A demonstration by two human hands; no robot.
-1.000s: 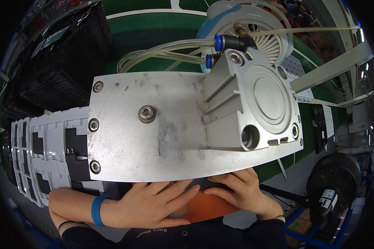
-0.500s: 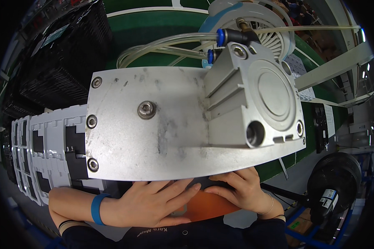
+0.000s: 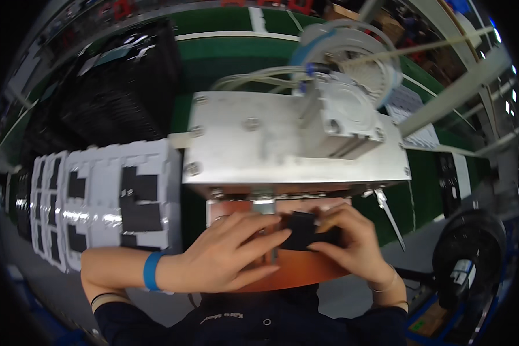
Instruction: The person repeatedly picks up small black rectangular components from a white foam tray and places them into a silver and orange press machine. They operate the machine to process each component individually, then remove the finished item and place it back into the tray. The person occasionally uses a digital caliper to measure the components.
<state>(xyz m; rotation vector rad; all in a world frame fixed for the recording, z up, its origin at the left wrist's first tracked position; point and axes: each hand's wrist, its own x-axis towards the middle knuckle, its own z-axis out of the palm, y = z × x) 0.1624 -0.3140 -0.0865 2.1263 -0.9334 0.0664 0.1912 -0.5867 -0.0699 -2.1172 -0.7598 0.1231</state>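
My right hand (image 3: 357, 245) pinches a flat black piece (image 3: 301, 232) between thumb and fingers, below the front edge of a metal-topped press fixture (image 3: 236, 155). Beneath the piece lies an orange plate (image 3: 305, 271), the base of the fixture. My left hand (image 3: 228, 248), with a blue wristband, reaches in from the left. Its fingers are stretched out and apart, their tips at the left edge of the black piece; whether they press on it I cannot tell. A square air cylinder (image 3: 352, 112) stands on the fixture's top.
On the left are white trays (image 3: 104, 196) with black pieces in their pockets, and black crates (image 3: 121, 86) behind them. A white fan (image 3: 366, 63) stands behind the fixture, near clear air hoses (image 3: 259, 75). A round black object (image 3: 467, 248) is at the right.
My view has drawn back from the fixture, which now looks smaller and higher. Both hands, earlier partly hidden under its top, now show, along with the black piece.
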